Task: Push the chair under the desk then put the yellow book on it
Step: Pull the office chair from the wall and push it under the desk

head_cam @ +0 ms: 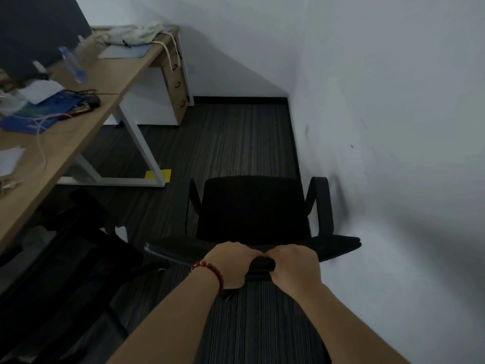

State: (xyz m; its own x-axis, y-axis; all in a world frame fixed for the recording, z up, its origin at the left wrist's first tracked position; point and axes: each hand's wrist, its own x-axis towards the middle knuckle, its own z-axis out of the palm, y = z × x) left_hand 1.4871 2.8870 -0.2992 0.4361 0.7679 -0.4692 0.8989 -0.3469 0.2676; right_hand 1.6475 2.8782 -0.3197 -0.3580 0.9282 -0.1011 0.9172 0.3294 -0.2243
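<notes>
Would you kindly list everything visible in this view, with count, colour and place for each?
Office chair: one, black, centre, on the floor beside the right wall, not under the desk.
Desk: one, wood top with white frame, left.
Yellow book: one, yellow, on the floor behind the desk's white leg.
Drawer unit: one, wood with white side, under the desk's far end.
Monitor: one, dark, on the desk, top left.
Plastic bottle: one, clear and blue, blurred, on the desk.
Blue folder: one, blue, on the desk under papers and cables.
Cloth: one, off-white, at the desk's far end.
Left hand: one, red bead bracelet at the wrist, gripping the chair's backrest top.
Right hand: one, gripping beside it.
</notes>
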